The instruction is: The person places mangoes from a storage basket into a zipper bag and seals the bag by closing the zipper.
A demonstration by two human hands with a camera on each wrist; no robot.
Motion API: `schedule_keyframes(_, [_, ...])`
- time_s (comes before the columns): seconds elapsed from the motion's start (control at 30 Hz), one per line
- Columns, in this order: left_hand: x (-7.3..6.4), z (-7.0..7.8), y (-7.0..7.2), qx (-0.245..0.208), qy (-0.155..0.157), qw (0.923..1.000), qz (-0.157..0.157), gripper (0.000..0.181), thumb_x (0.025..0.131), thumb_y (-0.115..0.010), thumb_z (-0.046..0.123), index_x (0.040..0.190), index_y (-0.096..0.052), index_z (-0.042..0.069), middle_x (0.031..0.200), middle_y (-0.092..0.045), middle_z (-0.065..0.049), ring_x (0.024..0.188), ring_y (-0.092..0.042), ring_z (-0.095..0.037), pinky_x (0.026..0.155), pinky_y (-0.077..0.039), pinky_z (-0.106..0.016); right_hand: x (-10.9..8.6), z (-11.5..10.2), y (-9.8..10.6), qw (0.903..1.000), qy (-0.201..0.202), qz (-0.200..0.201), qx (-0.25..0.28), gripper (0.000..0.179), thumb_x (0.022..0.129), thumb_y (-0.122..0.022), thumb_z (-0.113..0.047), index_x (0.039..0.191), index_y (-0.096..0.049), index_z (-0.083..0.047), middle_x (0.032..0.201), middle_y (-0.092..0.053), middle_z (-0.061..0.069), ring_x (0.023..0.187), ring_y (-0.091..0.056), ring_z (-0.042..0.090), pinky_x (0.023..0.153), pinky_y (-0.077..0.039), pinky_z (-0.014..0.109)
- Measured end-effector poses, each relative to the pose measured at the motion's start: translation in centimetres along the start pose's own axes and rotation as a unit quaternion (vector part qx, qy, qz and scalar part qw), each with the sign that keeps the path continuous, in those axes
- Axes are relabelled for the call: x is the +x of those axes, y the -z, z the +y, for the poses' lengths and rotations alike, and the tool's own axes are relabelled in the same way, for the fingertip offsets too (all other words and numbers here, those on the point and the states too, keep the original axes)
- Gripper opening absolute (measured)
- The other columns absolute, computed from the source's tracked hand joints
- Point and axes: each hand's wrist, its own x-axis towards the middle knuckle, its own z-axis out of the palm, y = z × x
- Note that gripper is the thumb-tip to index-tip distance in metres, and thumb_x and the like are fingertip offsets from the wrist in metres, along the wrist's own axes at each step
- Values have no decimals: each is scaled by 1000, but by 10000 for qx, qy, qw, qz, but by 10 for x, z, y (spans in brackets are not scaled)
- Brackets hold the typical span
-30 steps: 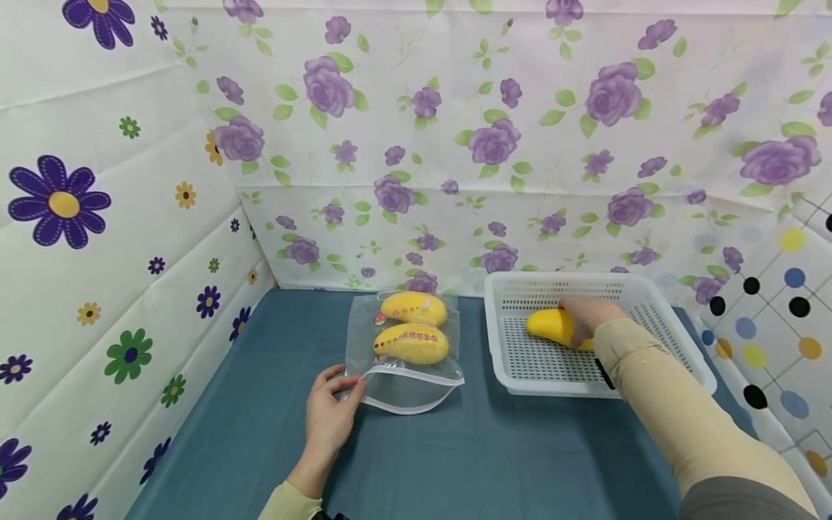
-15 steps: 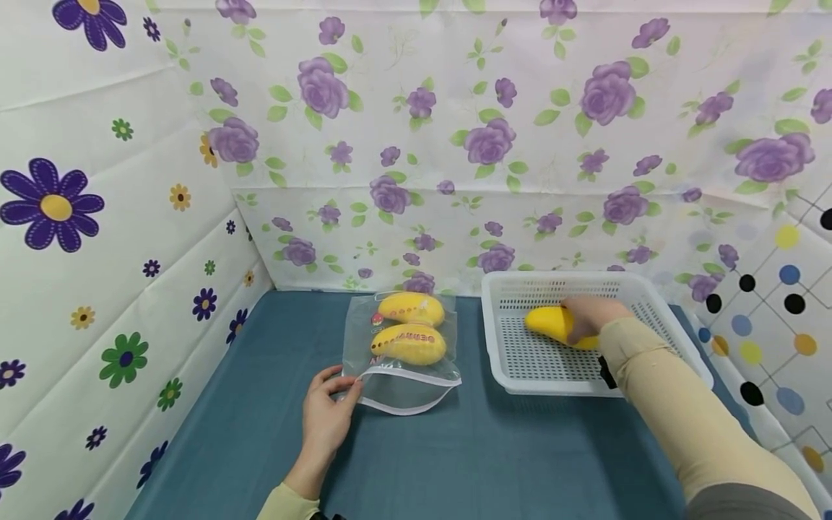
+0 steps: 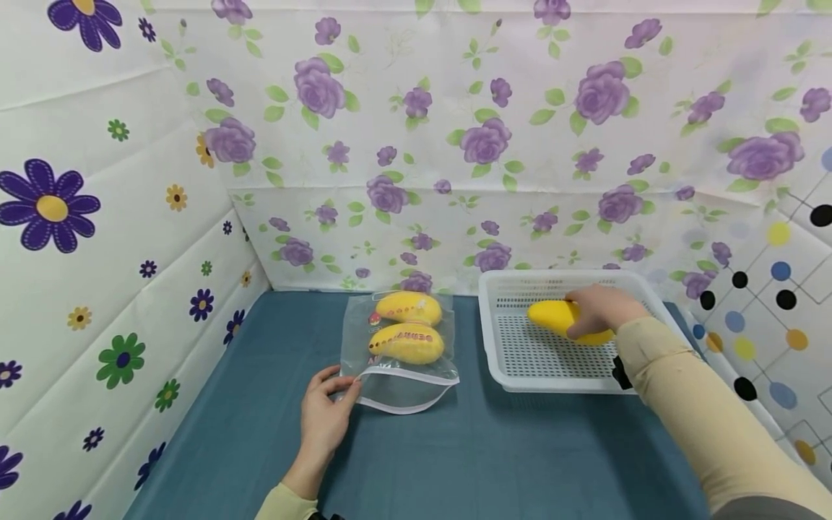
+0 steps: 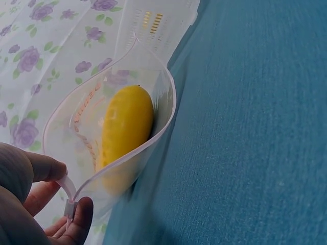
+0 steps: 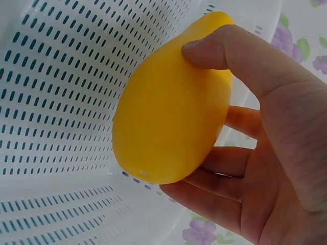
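My left hand [image 3: 325, 415] pinches the left end of the mouth of a clear zip bag [image 3: 416, 375], right by its small slider [image 4: 70, 208]. The bag lies on the table with its mouth gaping toward me. Inside it are two yellow mangoes, a nearer mango [image 3: 406, 344] and a farther mango [image 3: 409, 308]. My right hand [image 3: 604, 312] grips another mango [image 3: 549, 315] within the white basket, thumb on one side and fingers on the other. In the right wrist view this smooth mango [image 5: 166, 112] is close to the slotted basket wall.
The white slotted basket [image 3: 492, 347] stands at the back right of the blue-covered table [image 3: 455, 462], to the right of the bag. Flower-printed sheets [image 3: 390, 108] rise behind and at the left, and a dotted sheet [image 3: 773, 332] at the right.
My right hand has moved slightly right and up with the mango, which shows more of its length now. The left hand keeps its hold on the bag.
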Motion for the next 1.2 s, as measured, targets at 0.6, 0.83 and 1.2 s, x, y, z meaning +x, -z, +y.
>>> schedule_keyframes(0.6, [0,-2,1,-9,55,10000,-26,17,98,-80,14,106,-82,-1,148,-57,-16,136,-52,-40,108,-42,-59,-20,-12,-1,9988,263,362,-212,82,82,-85,-43,148,-59,-2,124,-71,17,91,-60,30,86,-51,57])
schedule_keyframes(0.83, [0,0,1,-52,2,10000,-21,17,99,-79,14,106,-82,-1,147,-58,-17,135,-53,-40,106,-44,-60,-25,-16,-5,9975,427,565,-87,82,82,-84,-44,150,-59,-5,113,-72,9,84,-59,25,81,-51,51])
schedule_keyframes(1.2, [-1,0,1,-61,53,9999,-125,18,99,-78,13,107,-81,-2,148,-57,-18,135,-53,-41,107,-43,-61,-37,-28,-13,9966,515,647,10,80,84,-84,-42,152,-57,-8,106,-70,3,83,-57,24,79,-51,48])
